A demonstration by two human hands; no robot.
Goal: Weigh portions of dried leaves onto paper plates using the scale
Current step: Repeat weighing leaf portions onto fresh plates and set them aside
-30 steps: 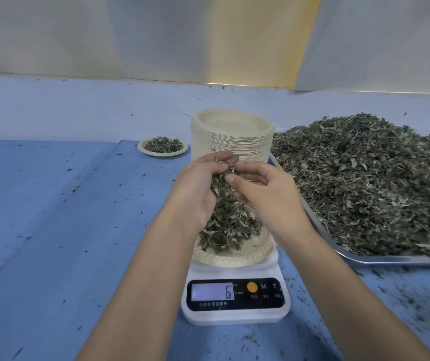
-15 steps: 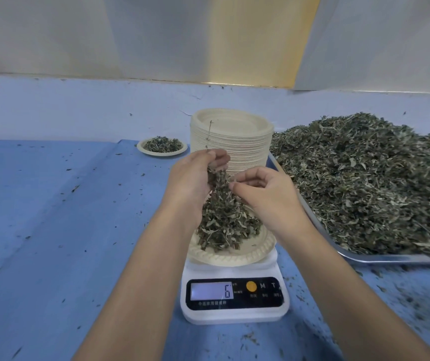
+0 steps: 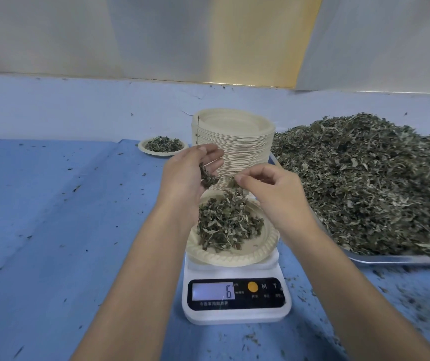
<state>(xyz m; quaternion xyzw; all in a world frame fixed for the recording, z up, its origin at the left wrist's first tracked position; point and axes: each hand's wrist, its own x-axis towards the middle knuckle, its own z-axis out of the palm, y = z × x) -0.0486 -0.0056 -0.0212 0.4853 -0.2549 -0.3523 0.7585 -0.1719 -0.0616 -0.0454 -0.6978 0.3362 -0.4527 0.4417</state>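
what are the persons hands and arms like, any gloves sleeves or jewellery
Nothing worn shows: left hand and right hand are bare, forearms bare to the frame's bottom edge. No gloves, sleeves, rings, watch or bands. Visible nails look short and unpainted.

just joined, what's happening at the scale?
A person is portioning dried leaves. The left hand holds a small clump above the paper plate on the scale; the right hand pinches a few leaves over it. The display reads 6. A plate stack, a leaf tray and one filled plate sit nearby.
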